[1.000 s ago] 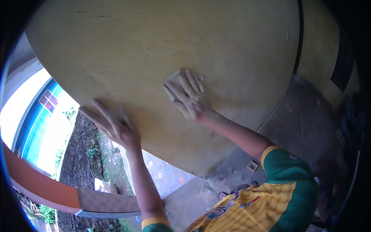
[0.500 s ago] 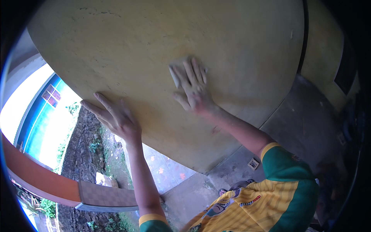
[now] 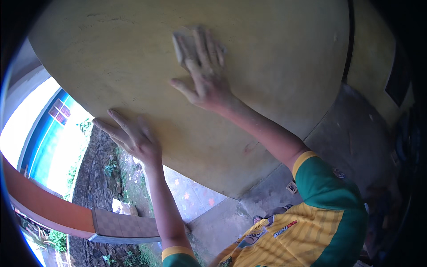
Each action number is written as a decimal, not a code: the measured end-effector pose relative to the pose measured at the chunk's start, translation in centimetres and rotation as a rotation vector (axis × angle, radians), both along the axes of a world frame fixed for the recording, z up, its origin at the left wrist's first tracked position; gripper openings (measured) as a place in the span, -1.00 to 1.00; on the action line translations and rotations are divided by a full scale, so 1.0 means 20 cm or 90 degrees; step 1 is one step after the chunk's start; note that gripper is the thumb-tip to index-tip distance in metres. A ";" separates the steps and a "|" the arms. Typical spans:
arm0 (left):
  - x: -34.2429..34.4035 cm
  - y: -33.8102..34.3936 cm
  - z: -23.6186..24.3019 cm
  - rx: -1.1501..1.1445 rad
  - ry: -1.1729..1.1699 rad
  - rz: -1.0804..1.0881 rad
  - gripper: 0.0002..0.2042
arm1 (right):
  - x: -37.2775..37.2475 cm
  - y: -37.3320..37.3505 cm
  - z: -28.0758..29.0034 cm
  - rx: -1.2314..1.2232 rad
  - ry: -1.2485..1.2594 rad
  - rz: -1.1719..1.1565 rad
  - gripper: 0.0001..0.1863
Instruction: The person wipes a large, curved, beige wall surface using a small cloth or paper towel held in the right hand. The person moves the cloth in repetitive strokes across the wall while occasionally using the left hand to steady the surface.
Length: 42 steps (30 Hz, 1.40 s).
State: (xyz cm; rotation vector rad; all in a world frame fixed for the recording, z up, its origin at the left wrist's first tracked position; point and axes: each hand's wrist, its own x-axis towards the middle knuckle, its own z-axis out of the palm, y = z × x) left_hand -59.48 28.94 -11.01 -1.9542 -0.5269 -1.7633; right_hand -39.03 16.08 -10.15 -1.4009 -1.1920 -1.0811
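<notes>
A yellowish-tan plastered wall [image 3: 275,75] fills the upper middle of the view, with scuffs and small marks on its surface. High on it, my right hand [image 3: 208,78] presses a folded piece of sandpaper [image 3: 179,48] flat against the plaster. The fingers lie over the sheet and hide much of it, while the thumb sticks out to the left, apart from it. Near the wall's left edge, my left hand [image 3: 138,139] rests with spread fingers on the surface and holds nothing.
Left of the wall runs a low curved ledge [image 3: 124,224] with tiles and an orange side. Beyond it are a stone-lined bank [image 3: 95,173], plants and a blue building [image 3: 44,129]. A small square item [image 3: 292,187] lies on the grey floor by my right sleeve.
My right hand has slid up and a little left along the wall, with the sandpaper under its fingers. My left hand has stayed almost in place.
</notes>
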 end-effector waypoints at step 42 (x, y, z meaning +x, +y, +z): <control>-0.25 -1.23 -1.36 -0.587 0.042 -0.094 -0.11 | -0.34 0.11 0.17 -0.116 -0.310 0.119 -0.03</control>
